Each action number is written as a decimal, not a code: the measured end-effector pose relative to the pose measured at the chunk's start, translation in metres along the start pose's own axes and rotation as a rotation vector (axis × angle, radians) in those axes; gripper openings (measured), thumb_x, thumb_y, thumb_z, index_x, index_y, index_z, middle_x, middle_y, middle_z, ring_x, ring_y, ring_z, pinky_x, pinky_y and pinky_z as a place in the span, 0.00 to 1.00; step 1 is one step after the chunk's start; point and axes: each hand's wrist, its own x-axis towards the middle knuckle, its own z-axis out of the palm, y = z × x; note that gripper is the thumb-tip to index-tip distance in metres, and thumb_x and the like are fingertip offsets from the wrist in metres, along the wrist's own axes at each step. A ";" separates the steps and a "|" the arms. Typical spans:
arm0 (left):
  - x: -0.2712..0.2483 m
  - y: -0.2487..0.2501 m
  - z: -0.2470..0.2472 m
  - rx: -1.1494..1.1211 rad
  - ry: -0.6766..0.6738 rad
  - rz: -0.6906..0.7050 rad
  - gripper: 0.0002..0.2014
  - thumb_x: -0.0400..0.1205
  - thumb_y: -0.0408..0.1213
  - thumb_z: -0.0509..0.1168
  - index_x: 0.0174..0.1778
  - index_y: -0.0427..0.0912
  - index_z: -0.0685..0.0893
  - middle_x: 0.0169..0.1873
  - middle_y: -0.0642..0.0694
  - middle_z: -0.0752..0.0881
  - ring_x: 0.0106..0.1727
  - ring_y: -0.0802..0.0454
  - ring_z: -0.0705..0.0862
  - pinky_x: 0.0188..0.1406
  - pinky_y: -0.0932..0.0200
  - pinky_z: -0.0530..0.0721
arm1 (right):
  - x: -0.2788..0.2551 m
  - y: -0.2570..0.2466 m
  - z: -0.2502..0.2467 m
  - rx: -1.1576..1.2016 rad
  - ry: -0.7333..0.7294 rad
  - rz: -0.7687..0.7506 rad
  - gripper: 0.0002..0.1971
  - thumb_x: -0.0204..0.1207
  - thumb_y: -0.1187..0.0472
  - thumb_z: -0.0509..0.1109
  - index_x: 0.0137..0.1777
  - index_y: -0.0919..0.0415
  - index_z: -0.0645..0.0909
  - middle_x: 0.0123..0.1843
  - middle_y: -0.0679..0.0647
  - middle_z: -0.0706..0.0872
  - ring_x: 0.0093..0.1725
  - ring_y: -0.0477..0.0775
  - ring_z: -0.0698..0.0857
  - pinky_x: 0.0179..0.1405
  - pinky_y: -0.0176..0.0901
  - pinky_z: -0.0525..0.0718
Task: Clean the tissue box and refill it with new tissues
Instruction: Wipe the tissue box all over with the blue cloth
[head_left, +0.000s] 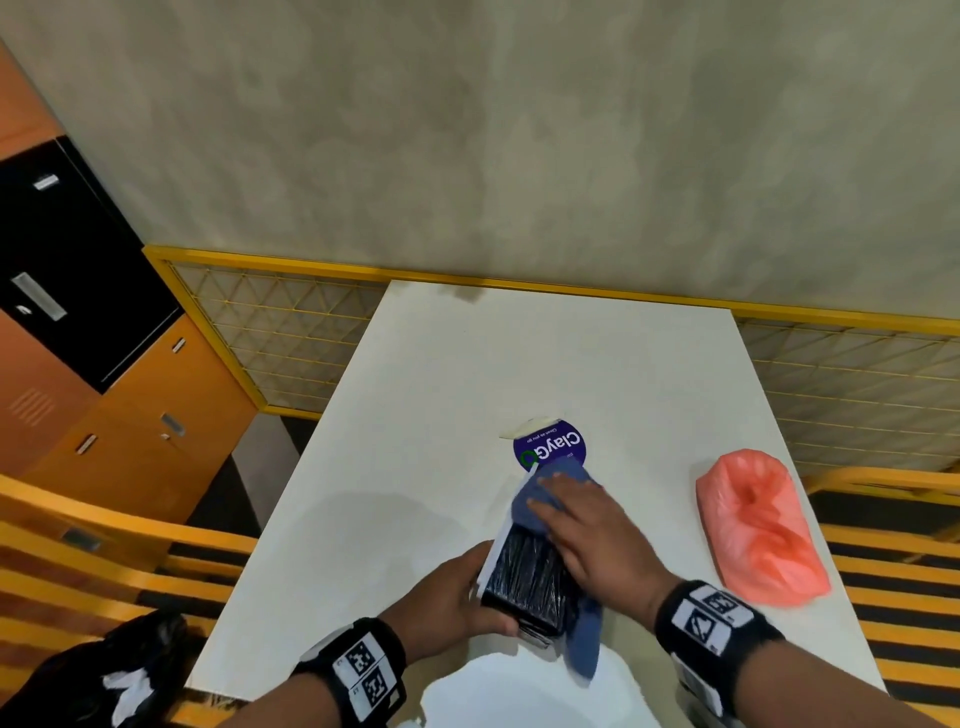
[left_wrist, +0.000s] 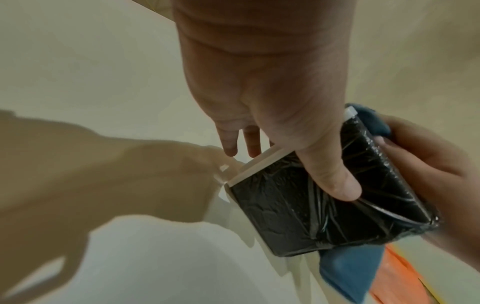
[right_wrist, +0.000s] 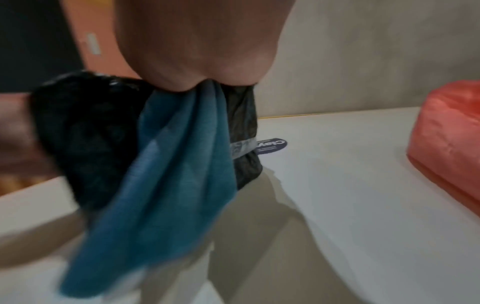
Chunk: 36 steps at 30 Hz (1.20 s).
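Observation:
A black tissue box (head_left: 530, 582) wrapped in clear film, with a white rim, lies tilted near the table's front edge. My left hand (head_left: 452, 597) grips its near end; in the left wrist view the thumb (left_wrist: 335, 181) lies across the black side of the box (left_wrist: 280, 211). My right hand (head_left: 587, 525) lies flat on top, fingers straight, pressing a blue cloth (head_left: 524, 499) against the box. The cloth's loose end (right_wrist: 168, 185) hangs down past the box (right_wrist: 85, 133). A pink plastic-wrapped tissue pack (head_left: 753, 525) rests on the table to the right.
The white table (head_left: 415, 389) carries a round purple sticker (head_left: 558, 444) just beyond the box. Orange slatted chairs (head_left: 104, 551) stand on both sides. A yellow mesh barrier (head_left: 291, 332) and the wall lie behind. Orange and black lockers (head_left: 78, 291) stand at the left.

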 end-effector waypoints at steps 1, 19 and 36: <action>0.000 -0.001 0.000 0.000 -0.004 -0.009 0.35 0.74 0.42 0.82 0.76 0.63 0.76 0.67 0.61 0.88 0.71 0.60 0.84 0.76 0.46 0.80 | 0.009 0.001 -0.002 0.014 0.021 0.096 0.22 0.78 0.60 0.62 0.72 0.58 0.77 0.71 0.61 0.80 0.70 0.65 0.78 0.65 0.60 0.80; 0.002 -0.001 0.001 -0.004 0.001 -0.023 0.35 0.75 0.37 0.81 0.76 0.62 0.76 0.66 0.62 0.88 0.69 0.62 0.84 0.74 0.52 0.81 | 0.005 -0.005 0.001 0.060 0.042 0.004 0.22 0.79 0.60 0.62 0.73 0.58 0.75 0.74 0.60 0.78 0.74 0.62 0.76 0.70 0.59 0.76; 0.003 0.003 0.001 0.036 -0.006 -0.025 0.35 0.75 0.37 0.80 0.75 0.64 0.75 0.64 0.63 0.88 0.68 0.63 0.84 0.73 0.53 0.82 | 0.011 0.007 -0.003 0.011 -0.029 0.081 0.24 0.76 0.60 0.60 0.74 0.58 0.75 0.73 0.61 0.78 0.72 0.64 0.77 0.70 0.55 0.75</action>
